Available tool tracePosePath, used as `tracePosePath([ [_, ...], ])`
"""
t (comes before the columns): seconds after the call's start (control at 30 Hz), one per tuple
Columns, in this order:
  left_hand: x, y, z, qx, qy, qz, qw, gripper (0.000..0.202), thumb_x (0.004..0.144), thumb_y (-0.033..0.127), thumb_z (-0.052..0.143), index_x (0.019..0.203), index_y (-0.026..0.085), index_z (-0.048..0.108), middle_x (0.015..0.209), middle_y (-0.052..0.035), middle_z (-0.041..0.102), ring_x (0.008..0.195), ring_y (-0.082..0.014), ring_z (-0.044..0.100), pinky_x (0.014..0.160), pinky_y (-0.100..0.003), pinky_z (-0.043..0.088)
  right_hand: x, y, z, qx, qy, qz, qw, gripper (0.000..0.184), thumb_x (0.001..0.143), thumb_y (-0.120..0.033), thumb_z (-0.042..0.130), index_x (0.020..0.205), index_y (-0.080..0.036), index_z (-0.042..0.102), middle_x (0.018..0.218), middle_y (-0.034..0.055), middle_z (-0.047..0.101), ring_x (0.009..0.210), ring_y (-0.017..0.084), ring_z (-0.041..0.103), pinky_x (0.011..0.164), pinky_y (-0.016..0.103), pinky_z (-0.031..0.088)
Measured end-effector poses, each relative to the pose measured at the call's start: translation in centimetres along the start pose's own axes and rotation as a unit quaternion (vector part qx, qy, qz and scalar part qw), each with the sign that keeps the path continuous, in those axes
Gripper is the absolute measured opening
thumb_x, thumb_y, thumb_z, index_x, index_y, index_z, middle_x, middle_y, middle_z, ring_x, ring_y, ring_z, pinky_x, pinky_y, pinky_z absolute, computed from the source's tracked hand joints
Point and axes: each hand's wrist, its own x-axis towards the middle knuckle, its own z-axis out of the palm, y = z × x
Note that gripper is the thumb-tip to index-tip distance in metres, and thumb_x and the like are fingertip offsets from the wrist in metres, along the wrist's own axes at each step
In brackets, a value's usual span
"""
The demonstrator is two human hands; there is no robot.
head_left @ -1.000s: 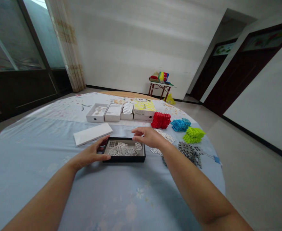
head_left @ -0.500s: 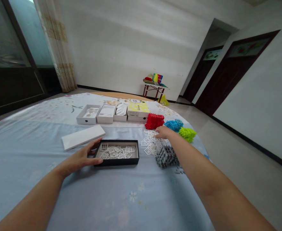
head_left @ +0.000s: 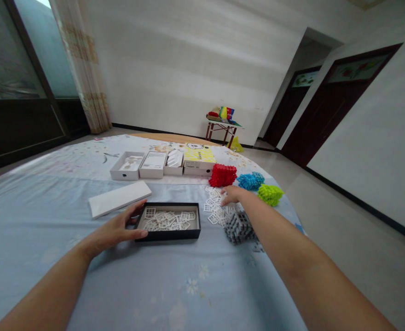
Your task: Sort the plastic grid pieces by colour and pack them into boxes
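Observation:
My left hand grips the left end of a shallow black box, its thumb at the front wall and its fingers at the back corner. Many white plastic lattice squares lie jumbled inside the box. To the right, my right hand reaches over a loose pile of the same white squares. Its thumb and forefinger are apart low at the pile, and no piece shows between them. Under the right forearm, partly hidden, stands a grey lattice block.
Red, blue and lime-green lattice blocks stand near the table's right edge. Behind the black box lie a white lid, several open white boxes and a yellow-and-white box. A patterned cloth covers the table.
My right hand has shifted slightly left and toward me over the white pile, its thumb and forefinger now farther apart. My left hand stays on the black box.

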Motion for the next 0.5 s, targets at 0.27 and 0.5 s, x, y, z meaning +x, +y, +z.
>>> tracePosePath([
  [0.27, -0.1, 0.3, 0.1, -0.016, -0.013, -0.006, 1.000, 0.092, 0.065, 0.045, 0.070, 0.144, 0.025, 0.026, 0.144, -0.0104, 0.039, 0.126, -0.0298, 0.044, 0.104, -0.042, 0.037, -0.5, -1.6, -0.5, 0.005, 0.013, -0.043, 0.999, 0.037, 0.068, -0.028, 0.070, 0.105, -0.021, 0.068, 0.086, 0.0019, 0.071, 0.076, 0.016, 0.064, 0.064, 0.020, 0.044],
  [0.5, -0.3, 0.6, 0.1, -0.013, -0.001, -0.002, 1.000, 0.090, 0.063, 0.043, 0.070, 0.142, 0.025, 0.030, 0.143, -0.0104, 0.041, 0.124, -0.0305, 0.045, 0.102, -0.043, 0.039, -1.4, -2.2, -0.8, 0.013, 0.063, -0.084, 0.994, 0.013, 0.069, -0.017, 0.064, 0.079, -0.018, 0.073, 0.079, 0.0031, 0.071, 0.080, 0.017, 0.063, 0.066, 0.020, 0.040],
])
